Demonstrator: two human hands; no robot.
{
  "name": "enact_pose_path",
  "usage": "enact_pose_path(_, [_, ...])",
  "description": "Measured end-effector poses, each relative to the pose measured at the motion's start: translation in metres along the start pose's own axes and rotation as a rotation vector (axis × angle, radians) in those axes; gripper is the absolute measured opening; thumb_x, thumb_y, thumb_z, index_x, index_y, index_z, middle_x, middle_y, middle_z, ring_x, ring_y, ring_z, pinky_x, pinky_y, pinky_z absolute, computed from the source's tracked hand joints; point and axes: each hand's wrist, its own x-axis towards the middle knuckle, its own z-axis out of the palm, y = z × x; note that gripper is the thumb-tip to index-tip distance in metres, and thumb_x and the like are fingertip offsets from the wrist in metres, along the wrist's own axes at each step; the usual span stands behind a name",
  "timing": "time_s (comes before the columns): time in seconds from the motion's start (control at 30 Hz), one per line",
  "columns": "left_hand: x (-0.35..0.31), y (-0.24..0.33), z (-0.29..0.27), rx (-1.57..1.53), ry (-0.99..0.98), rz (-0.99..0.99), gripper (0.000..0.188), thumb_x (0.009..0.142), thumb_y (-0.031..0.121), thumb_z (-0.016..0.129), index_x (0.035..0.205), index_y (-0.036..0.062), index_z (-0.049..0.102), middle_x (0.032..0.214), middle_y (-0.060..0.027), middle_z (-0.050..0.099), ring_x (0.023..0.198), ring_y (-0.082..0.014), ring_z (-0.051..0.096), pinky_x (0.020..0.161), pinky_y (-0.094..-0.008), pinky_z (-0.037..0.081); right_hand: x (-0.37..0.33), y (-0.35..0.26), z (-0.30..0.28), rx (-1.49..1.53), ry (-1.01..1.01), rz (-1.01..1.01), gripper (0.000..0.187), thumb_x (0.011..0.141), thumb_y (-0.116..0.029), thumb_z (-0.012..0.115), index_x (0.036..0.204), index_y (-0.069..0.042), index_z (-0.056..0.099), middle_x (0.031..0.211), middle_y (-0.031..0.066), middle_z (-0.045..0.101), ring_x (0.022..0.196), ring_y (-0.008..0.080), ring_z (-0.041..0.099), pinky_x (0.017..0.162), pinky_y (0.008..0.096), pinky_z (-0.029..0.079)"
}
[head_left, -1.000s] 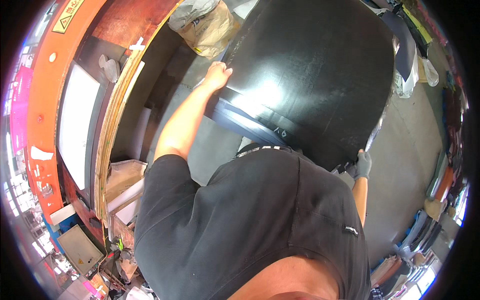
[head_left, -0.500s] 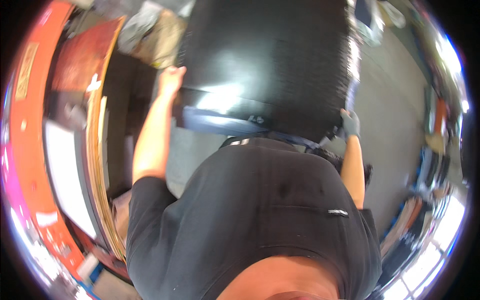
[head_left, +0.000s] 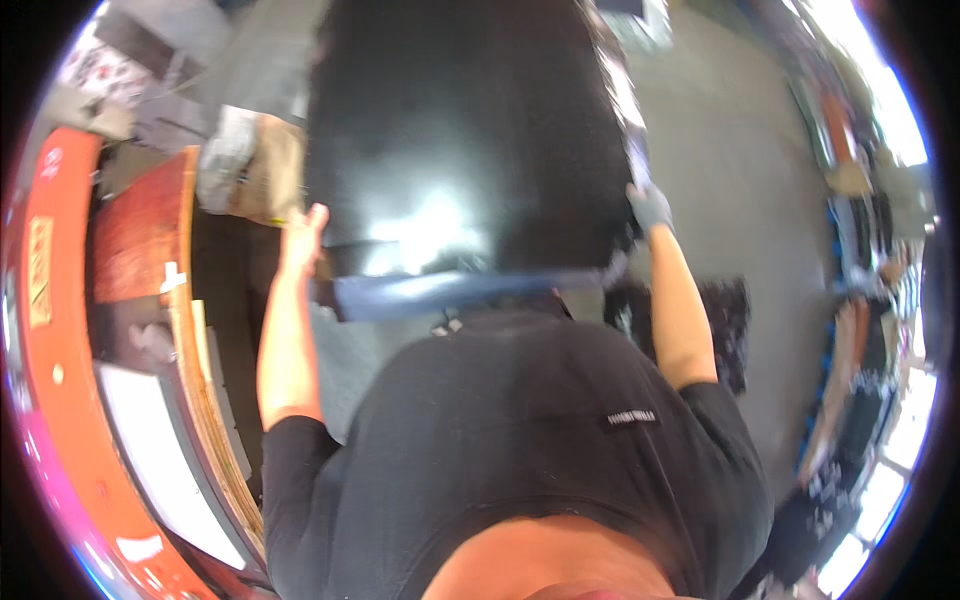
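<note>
Since the frames before, both arms have swung the big black panel [head_left: 460,130] round so that it now stands squarely ahead of the chest, its long sides running away from the person, and the orange machine [head_left: 60,400] has slid further to the left rim of the view. One second ago the panel lay skewed toward the upper right.

Left hand [head_left: 300,240], bare, lies flat with fingers spread against the panel's left near corner, palm pressed to the edge; its grip is open-handed, a bracing hold rather than a closed fist. Right hand [head_left: 650,208], in a grey glove, is clamped on the panel's right edge near the near corner, fingers wrapped round the rim. Between the two hands, along the panel's near edge, runs a blue band [head_left: 470,290] that catches light; a bright glare patch sits on the black surface just above it.

Below the panel the person's black shirt [head_left: 520,440] fills the lower middle of the view. Under and to the right of the panel lies the grey concrete floor [head_left: 740,180], with a dark mat [head_left: 735,320] on it beside the right forearm. Left of the panel there is a crumpled tan sack [head_left: 250,170], and nearer the person a stack of wooden boards [head_left: 200,400] stands on edge against the orange machine. Shelves of blurred goods curve along the right rim.
</note>
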Motion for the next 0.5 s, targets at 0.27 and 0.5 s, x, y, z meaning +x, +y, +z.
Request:
enact_pose_path(0.27, [-0.114, 0.037, 0.015, -0.267, -0.209, 0.138, 0.046, 0.088, 0.043, 0.058, 0.072, 0.0000, 0.060, 0.060, -0.0029, 0.052, 0.056, -0.0122, 0.046, 0.050, -0.0359, 0.039, 0.038, 0.080, 0.034, 0.863, -0.142, 0.252, 0.040, 0.089, -0.028, 0.053, 0.111, 0.005, 0.056, 0.099, 0.0155, 0.062, 0.085, 0.0272, 0.061, 0.076, 0.0398, 0.049])
enact_pose_path(0.5, [-0.208, -0.003, 0.037, -0.342, -0.551, 0.085, 0.048, 0.087, 0.050, 0.058, 0.093, 0.0031, 0.063, 0.067, 0.0013, 0.051, 0.050, -0.0066, 0.046, 0.039, -0.0227, 0.039, 0.036, 0.180, 0.043, 1.327, -0.232, 0.179, 0.028, 0.090, -0.019, 0.055, 0.110, 0.000, 0.057, 0.104, 0.0120, 0.062, 0.089, 0.0253, 0.062, 0.081, 0.0369, 0.051])
